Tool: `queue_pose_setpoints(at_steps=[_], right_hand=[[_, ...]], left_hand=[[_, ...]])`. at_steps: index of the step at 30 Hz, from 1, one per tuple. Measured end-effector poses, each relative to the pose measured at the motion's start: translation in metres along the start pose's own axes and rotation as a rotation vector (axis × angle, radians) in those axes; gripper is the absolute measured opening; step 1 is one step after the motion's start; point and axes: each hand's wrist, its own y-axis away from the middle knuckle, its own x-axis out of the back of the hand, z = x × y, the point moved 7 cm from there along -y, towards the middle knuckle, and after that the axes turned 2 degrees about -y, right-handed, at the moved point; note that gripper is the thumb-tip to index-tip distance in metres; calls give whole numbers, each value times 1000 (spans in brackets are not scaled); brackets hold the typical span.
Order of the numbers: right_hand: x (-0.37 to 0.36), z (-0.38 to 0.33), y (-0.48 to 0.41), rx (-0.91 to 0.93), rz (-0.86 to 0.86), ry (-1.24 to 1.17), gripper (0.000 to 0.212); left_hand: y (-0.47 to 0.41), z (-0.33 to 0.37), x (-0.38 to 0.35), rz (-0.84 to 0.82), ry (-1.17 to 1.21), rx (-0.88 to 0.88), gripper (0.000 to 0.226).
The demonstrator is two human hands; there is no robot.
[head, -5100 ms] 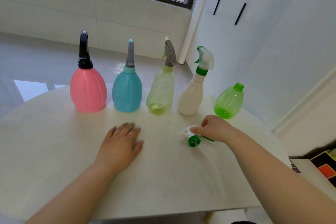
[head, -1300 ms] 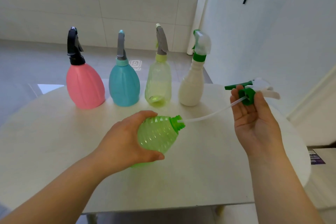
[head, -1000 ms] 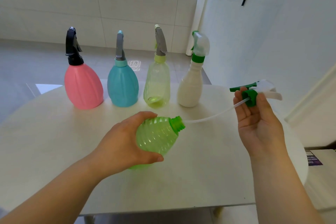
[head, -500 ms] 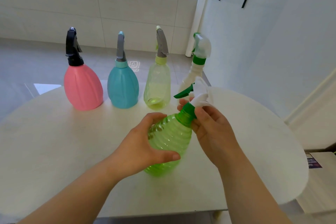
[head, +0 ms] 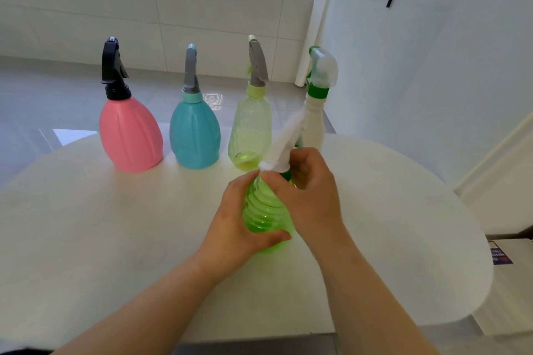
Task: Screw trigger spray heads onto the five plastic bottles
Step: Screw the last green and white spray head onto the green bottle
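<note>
The white spray head [head: 281, 147] has swung round since half a second ago, and the right hand [head: 308, 196] has rolled over its collar, fingers curled round it. The left hand [head: 236, 225] grips the green bottle [head: 264, 210], whose base rests on the table [head: 115, 239], near of the white bottle [head: 313, 124] in the far row.

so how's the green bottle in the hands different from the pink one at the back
The green bottle is see-through with ringed ribs; the pink bottle is opaque with upright grooves. The left hand grips the green bottle and the right hand grips its white spray head; the pink bottle stands untouched with a black spray head. Both are bulbous with trigger heads.
</note>
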Motion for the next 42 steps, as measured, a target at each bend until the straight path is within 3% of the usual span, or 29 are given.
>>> queue_pose_setpoints(at_steps=[6,13,22,28,30,31,37,42], right_hand=[[-9,2,3,51,32,102,41],[-5,-2,12,67,-163,95,33],[-4,15,11,44,201,22,44],[-18,14,16,26,-3,106,44],[-16,14,16,-12,-43,65,28],[-13,16,15,-25,-42,50,22],[-10,18,9,-32,143,16,39],[-13,22,9,-69,34,-29,33]], left_hand=[[2,0,-1,-8,-50,-78,85],[4,-3,-2,24,-77,-69,89],[6,3,-3,77,-79,-122,86],[5,3,-1,80,-50,-129,83],[5,2,-1,78,-51,-125,85],[5,2,-2,75,-52,-119,86],[4,1,-1,62,-43,-110,86],[3,-3,0,31,-25,-92,86]])
